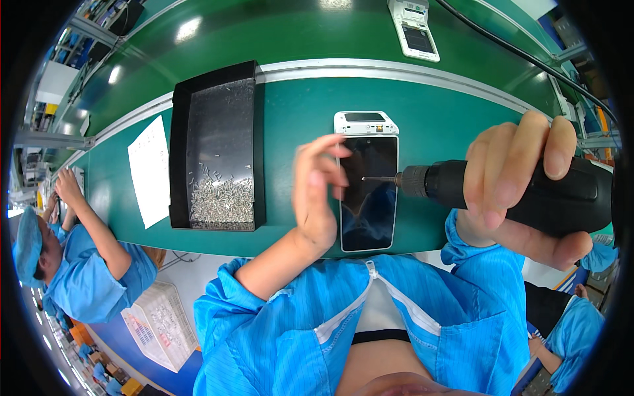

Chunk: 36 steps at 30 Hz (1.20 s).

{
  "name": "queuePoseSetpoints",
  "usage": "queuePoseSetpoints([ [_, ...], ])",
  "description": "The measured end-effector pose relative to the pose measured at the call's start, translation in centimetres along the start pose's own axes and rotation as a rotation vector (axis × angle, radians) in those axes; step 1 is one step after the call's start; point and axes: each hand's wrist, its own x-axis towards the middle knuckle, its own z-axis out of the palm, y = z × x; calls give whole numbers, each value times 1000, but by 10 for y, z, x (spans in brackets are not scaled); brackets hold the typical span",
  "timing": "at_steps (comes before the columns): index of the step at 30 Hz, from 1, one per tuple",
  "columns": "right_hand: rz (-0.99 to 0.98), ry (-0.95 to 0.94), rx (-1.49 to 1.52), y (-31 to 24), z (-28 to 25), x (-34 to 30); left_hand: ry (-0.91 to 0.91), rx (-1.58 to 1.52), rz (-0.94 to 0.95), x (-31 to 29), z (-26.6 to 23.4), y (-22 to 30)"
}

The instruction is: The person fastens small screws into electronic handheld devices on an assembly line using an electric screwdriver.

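Nearest to us, our right hand (522,181) is wrapped tight around a black electric screwdriver (522,188), fingers over the top of the barrel and thumb beneath it. The tool lies level and points toward our left hand, its thin bit (378,178) reaching out over the dark screen of a handheld device (368,181).

Our left hand (319,188) is raised just beside the bit's tip, in front of the device's left edge. Its fingers are curled loosely with the fingertips drawn together near the thumb; we cannot tell whether anything small is pinched there. It does not grip the device.

The device lies flat on the green bench (436,125) between our two hands, long side running away from us, its white head end with a small window farthest from our body.

Beyond our left hand, on its outer side, a black rectangular tray (214,148) sits on the bench with a heap of small silver screws (221,198) gathered at its nearer end. Just past the tray, further to that side, lies a white sheet of paper (148,171).

Well beyond both hands, across a pale metal rail (396,71), a second white device (414,30) rests on the far green surface. A black cable (522,56) runs over it above our right hand. Far out to the left, another person in a blue smock and cap (63,257) is at the same bench.
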Motion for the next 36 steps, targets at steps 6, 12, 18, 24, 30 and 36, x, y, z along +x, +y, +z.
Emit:
queuePoseSetpoints([
  [6,-28,-125,-161,14,-19,16,-436,946,428,-10,-9,1],
  [12,5,-195,-145,43,-27,19,-493,1004,394,-14,-13,-7],
  [18,76,-151,-184,42,-27,13,-495,1033,408,-12,-14,-6],
  [24,118,-203,-203,42,-26,14,-483,1034,401,-11,-13,-6],
  [30,139,-257,-229,40,-28,14,-480,1036,408,-13,-12,-7],
  [36,164,-271,-244,39,-26,15,-472,1018,411,-12,-12,-8],
])
